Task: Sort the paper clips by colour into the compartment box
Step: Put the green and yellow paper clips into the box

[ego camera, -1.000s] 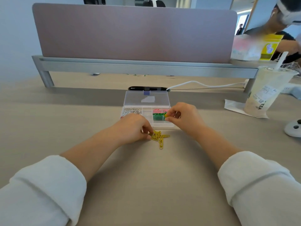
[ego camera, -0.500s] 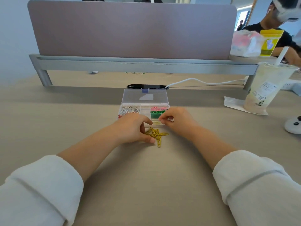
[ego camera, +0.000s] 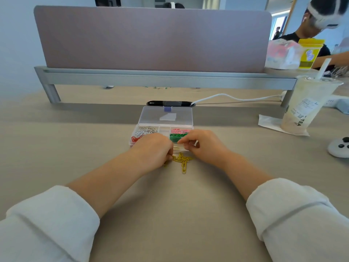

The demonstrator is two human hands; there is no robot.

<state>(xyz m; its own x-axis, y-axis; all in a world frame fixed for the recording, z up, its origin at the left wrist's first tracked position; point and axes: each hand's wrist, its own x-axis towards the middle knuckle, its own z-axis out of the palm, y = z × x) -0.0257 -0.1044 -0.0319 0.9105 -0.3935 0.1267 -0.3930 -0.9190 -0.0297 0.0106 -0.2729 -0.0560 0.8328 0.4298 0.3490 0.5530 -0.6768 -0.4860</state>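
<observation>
A clear compartment box [ego camera: 164, 130] stands open on the desk, its lid [ego camera: 166, 116] tipped back. Silver, white and red paper clips [ego camera: 140, 134] fill its left side; pink clips [ego camera: 178, 131] and green clips [ego camera: 175, 137] lie on its right. A small pile of yellow paper clips [ego camera: 182, 160] sits on the desk just in front of the box. My left hand [ego camera: 153, 150] curls down onto the pile's left edge and pinches clips there. My right hand [ego camera: 203, 143] hovers over the box's front right compartment, thumb and forefinger pinched together; nothing shows between them.
A tea cup with a straw [ego camera: 306, 104] stands on a napkin at the right, with a white controller [ego camera: 339, 147] nearer me. A black bar with a white cable [ego camera: 169, 103] lies behind the box, under the desk divider [ego camera: 151, 40]. Another person sits beyond the far right.
My right hand has come down from the green compartment to the front right one. My left hand has stayed on the yellow pile, which has shifted a little.
</observation>
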